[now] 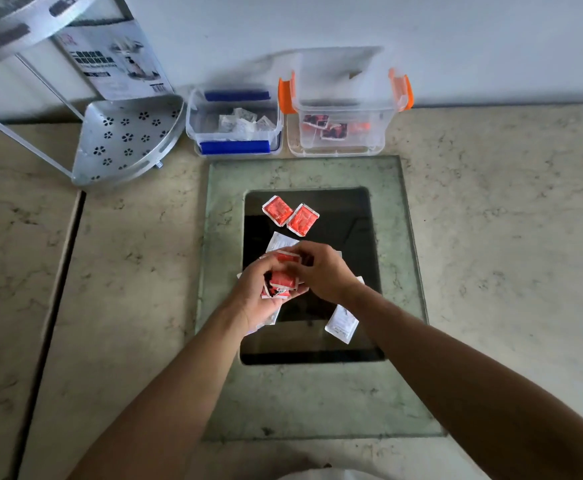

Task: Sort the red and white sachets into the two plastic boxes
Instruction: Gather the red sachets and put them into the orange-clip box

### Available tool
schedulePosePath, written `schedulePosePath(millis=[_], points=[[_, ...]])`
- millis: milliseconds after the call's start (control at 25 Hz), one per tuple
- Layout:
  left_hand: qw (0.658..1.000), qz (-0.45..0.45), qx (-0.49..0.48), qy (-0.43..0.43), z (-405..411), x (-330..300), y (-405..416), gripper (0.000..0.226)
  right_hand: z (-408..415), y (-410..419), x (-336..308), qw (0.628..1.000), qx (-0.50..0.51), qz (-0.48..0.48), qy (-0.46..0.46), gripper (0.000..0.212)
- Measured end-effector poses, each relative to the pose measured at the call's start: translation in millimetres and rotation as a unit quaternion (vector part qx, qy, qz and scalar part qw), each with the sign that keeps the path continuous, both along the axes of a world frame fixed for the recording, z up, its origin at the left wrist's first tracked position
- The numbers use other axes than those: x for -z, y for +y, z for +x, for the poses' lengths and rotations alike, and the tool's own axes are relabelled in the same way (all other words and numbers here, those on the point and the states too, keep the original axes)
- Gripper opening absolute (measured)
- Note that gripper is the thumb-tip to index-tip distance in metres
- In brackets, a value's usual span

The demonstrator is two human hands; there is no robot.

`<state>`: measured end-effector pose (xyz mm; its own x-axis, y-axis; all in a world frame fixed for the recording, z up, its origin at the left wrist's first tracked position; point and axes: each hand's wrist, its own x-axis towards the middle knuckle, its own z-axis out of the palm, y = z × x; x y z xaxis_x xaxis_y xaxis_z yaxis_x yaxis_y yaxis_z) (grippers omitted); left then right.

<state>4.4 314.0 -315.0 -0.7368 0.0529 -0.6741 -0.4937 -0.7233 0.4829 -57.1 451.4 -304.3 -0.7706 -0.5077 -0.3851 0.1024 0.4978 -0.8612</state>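
Note:
My left hand (253,299) cups a small stack of red sachets (281,280) over the black glass panel (352,220). My right hand (324,271) pinches another red sachet (286,257) at the top of that stack. Two more red sachets (290,215) lie side by side at the panel's far end. White sachets lie around my hands: one (341,323) at the right, one (280,241) just beyond my fingers. The blue-clipped box (193,123) holds white sachets (243,123). The orange-clipped box (388,119) holds red sachets (324,126).
Both boxes stand against the wall on a marble counter (491,220). A perforated metal corner shelf (127,140) and its printed carton (110,60) stand at the far left. The black panel sits in a green stone frame (317,396).

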Motion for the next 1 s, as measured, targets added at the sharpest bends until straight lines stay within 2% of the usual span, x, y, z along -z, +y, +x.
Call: schedulePosePath(millis=[80,200,240,320,400,480,600,680,760,800,880,1000], points=[[1.0,-0.014,0.004,-0.016,-9,0,-11,0.036,-18,-13,4,0.999,0.008,0.006,0.038,0.021],[0.996,-0.074,-0.01,-0.049,-25,5,-30,0.043,-56,-19,19,0.983,0.03,0.099,0.153,0.029],[0.994,-0.091,-0.024,-0.055,-31,7,-37,0.047,-66,-18,22,0.972,0.008,0.143,0.185,0.039],[0.993,-0.097,-0.047,-0.058,-52,14,-51,0.045,-88,-19,29,0.929,-0.088,0.254,0.256,0.056],[0.992,-0.094,-0.066,-0.044,-69,15,-58,0.037,-90,-18,26,0.887,-0.153,0.304,0.313,0.051],[0.992,-0.087,-0.087,-0.026,-92,19,-64,0.034,-98,-20,30,0.883,-0.147,0.296,0.332,0.039],[0.991,-0.066,-0.118,-0.017,-105,27,-69,0.027,-110,-17,35,0.903,-0.145,0.256,0.312,0.03],[0.99,-0.04,-0.135,-0.019,-97,31,-71,0.021,-117,-19,31,0.951,-0.112,0.187,0.219,0.025],[0.988,-0.035,-0.147,-0.017,-85,36,-74,0.017,-119,-32,26,0.986,-0.036,0.114,0.114,0.034],[0.988,-0.035,-0.151,-0.015,-80,37,-75,0.016,-117,-41,26,0.992,0.002,0.1,0.082,0.046],[0.987,-0.034,-0.157,-0.013,-73,40,-78,0.014,-109,-61,28,0.989,0.064,0.124,0.051,0.064],[0.986,-0.04,-0.162,-0.021,-70,40,-80,0.015,-92,-86,39,0.968,0.093,0.22,0.078,0.059]])
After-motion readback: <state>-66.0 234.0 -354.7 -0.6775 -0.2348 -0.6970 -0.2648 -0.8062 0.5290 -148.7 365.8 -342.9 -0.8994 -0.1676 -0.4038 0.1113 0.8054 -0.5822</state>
